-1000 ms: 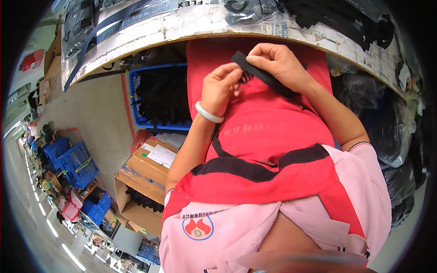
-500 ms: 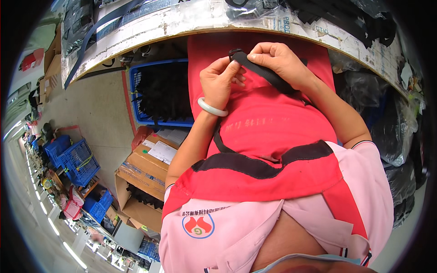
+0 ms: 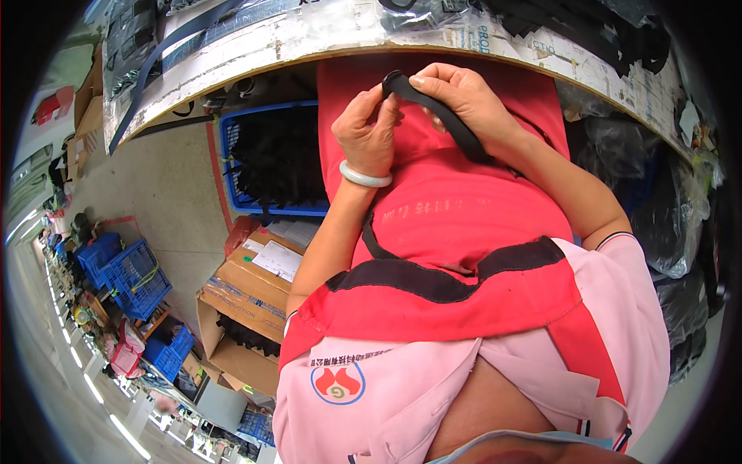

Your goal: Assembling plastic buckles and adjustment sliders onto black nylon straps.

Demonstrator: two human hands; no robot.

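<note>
My left hand (image 3: 365, 139) pinches the upper end of a black strap (image 3: 454, 124), by a small dark fitting (image 3: 393, 78); my right hand (image 3: 475, 104) pinches it just beside. The strap curves between four and five o'clock above my red apron (image 3: 464, 182). From my hands, the bench (image 3: 352, 35) lies at twelve, a blue basket (image 3: 225, 147) at eight.

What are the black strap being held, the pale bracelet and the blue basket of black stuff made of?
The black strap looks like matte fabric webbing: flat and bending softly. The pale bracelet is smooth and glossy, maybe stone, glass or plastic. The blue basket seems hard plastic, with an evenly coloured, stiff-looking rim.
</note>
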